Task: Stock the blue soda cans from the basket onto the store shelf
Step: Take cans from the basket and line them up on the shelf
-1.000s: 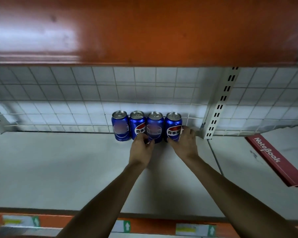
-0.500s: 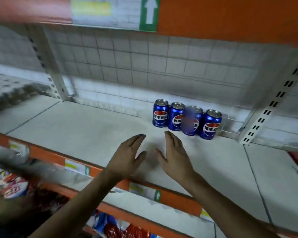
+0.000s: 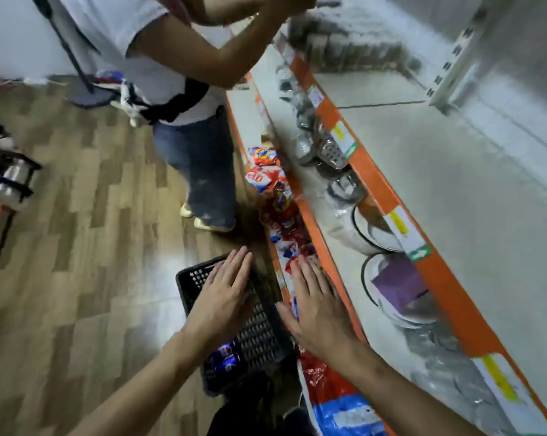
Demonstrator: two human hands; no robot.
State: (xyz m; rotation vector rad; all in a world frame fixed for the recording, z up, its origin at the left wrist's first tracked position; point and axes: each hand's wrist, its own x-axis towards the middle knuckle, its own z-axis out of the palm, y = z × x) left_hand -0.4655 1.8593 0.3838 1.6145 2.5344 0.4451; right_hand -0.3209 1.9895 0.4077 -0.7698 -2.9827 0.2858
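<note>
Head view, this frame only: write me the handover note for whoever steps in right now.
Left hand: open, palm down, empty, above the black basket.
Right hand: open, empty, over the snack bags on the bottom shelf, beside the basket.
Basket sits on the wood floor against the shelving; blue soda cans show at its near end, partly hidden by the left forearm. Count unclear.
The white shelf with the orange edge shows no cans in the stretch visible here.
Another person stands further along the aisle.
Left: take cans from the basket, stand them on the shelf.
</note>
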